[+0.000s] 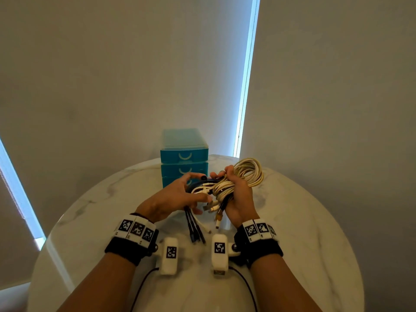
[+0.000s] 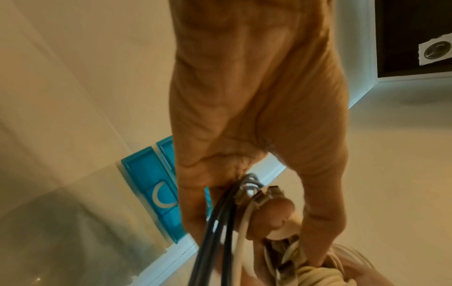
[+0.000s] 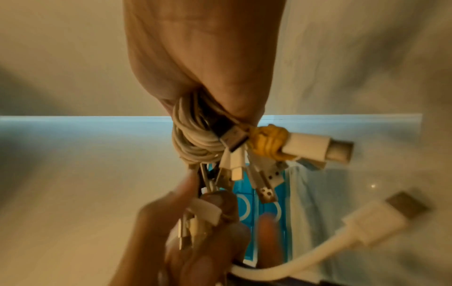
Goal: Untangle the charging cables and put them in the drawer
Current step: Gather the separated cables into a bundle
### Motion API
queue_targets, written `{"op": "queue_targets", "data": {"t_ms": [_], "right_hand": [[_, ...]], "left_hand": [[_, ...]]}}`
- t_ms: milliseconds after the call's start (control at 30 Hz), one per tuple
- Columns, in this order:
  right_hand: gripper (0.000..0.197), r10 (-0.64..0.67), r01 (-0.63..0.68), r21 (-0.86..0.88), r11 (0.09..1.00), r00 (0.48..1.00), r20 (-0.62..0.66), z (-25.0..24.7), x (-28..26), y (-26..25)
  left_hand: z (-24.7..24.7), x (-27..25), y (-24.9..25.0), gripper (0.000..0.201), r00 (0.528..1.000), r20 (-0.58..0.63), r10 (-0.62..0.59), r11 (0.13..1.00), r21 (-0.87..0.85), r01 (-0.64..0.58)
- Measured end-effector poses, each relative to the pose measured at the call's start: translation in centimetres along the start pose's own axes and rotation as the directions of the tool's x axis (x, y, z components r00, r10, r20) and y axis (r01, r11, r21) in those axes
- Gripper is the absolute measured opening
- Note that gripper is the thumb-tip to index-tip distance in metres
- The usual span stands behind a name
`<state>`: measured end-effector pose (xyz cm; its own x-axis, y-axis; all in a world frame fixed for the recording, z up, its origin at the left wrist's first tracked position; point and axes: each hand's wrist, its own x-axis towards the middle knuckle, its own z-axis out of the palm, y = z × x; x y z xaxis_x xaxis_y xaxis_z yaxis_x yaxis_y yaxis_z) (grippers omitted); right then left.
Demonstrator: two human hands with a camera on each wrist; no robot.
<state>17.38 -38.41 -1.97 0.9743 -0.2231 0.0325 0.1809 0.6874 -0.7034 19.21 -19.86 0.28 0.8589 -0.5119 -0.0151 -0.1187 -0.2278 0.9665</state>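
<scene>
A tangle of white and cream charging cables [image 1: 238, 179] is held above the table, its coils looping out past my right hand [image 1: 238, 194], which grips the bundle. In the right wrist view the bundle [image 3: 195, 143] shows several white plugs and a yellow-wrapped plug [image 3: 269, 143]. My left hand [image 1: 177, 194] pinches dark and white cable ends [image 2: 227, 222] pulled from the tangle; dark cables [image 1: 193, 226] hang below it toward the table. The blue drawer unit [image 1: 184, 158], three closed drawers stacked, stands just behind the hands.
The round white marble table [image 1: 304, 221] carries the drawer unit at its far edge. Grey blinds and bright window gaps [image 1: 245, 75] rise behind it. A thin dark wire [image 1: 245, 282] runs along the near table edge below my wrists.
</scene>
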Motion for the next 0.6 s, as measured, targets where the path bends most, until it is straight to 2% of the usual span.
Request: {"op": "queue_targets", "data": {"t_ms": [133, 267, 367, 467, 533, 600], "right_hand": [[0.032, 0.025, -0.024, 0.025, 0.999, 0.999, -0.039, 0.0, 0.0, -0.5], [0.034, 0.008, -0.01, -0.016, 1.0, 0.996, -0.085, 0.1, -0.6, -1.2], [0.029, 0.024, -0.029, -0.061, 0.998, 0.996, -0.081, 0.2, -1.1, -1.4], [0.022, 0.035, -0.041, -0.076, 0.996, 0.997, -0.076, 0.5, -1.5, -1.6], [0.024, 0.022, -0.027, -0.058, 0.998, 0.996, -0.088, 0.7, -1.4, -1.6], [0.033, -0.031, 0.012, -0.148, 0.989, 0.992, -0.124, 0.7, -1.0, -1.4]], "left_hand": [[0.0, 0.0, -0.1, 0.047, 0.991, -0.028, 0.129, 0.979, 0.161, -0.123], [0.5, 0.1, 0.1, 0.04, 0.978, -0.011, 0.209, 0.942, 0.27, -0.199], [0.6, -0.1, 0.3, 0.038, 0.982, 0.028, 0.188, 0.908, 0.377, -0.184], [0.4, -0.2, 0.2, 0.033, 0.986, 0.046, 0.16, 0.901, 0.4, -0.165], [0.4, -0.1, 0.2, 0.029, 0.984, -0.013, 0.179, 0.9, 0.405, -0.159], [0.4, 0.2, 0.2, 0.026, 0.972, -0.091, 0.215, 0.886, 0.436, -0.155]]}}
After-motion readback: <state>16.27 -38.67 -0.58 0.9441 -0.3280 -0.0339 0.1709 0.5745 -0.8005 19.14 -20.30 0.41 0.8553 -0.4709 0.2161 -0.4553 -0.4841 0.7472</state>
